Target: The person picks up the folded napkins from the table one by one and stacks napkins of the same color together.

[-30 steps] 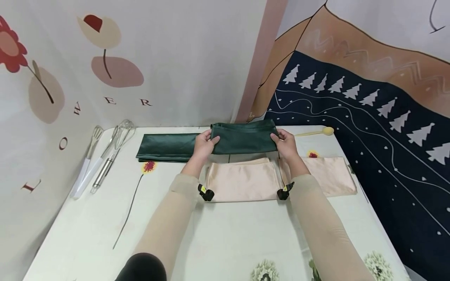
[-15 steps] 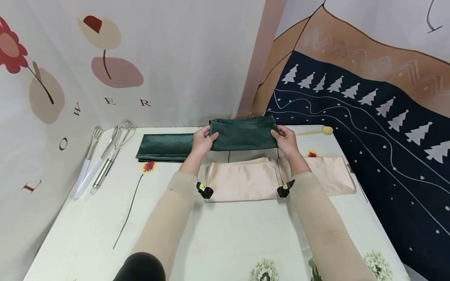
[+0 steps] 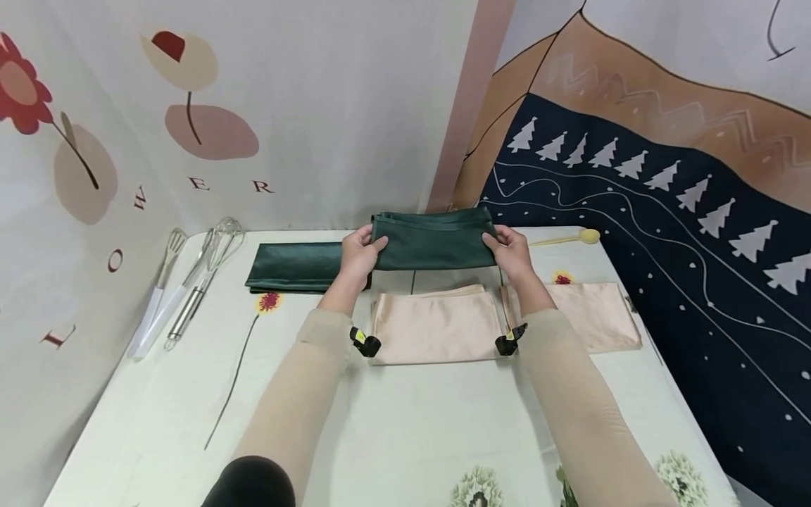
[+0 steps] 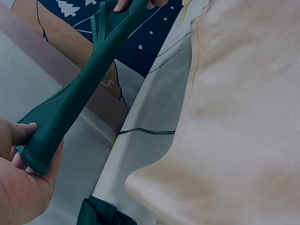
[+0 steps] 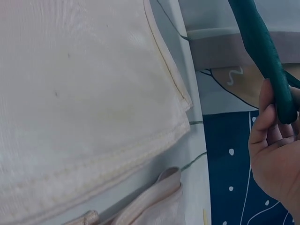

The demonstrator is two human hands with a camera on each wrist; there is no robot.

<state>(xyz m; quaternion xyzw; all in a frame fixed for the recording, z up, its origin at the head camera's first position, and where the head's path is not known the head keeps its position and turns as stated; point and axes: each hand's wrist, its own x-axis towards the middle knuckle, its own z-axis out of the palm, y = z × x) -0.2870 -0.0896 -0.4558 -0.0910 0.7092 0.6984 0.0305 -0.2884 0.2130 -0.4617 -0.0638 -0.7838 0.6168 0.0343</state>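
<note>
A folded dark green satin cloth point(image 3: 434, 243) is held up off the table near its back edge. My left hand point(image 3: 360, 255) pinches its left end, thumb in front and fingers behind. At the other end my right hand point(image 3: 512, 252) grips it the same way. In the left wrist view the green cloth point(image 4: 79, 103) stretches between both hands. A second folded green cloth point(image 3: 294, 266) lies on the table just left of my left hand. Closer to me, a folded pale pink cloth point(image 3: 437, 327) lies below the held one, and another pink cloth point(image 3: 598, 317) lies to its right.
At the left edge of the table point(image 3: 418, 429) lie a whisk point(image 3: 199, 289), a slotted utensil with a white handle point(image 3: 158, 282) and another white-handled utensil. A yellow spoon point(image 3: 588, 236) lies at the back right. Printed curtains hang behind and to the right.
Both hands have shifted slightly left and upward in the view, carrying the green cloth with them. The cloths on the table have stayed where they were.
</note>
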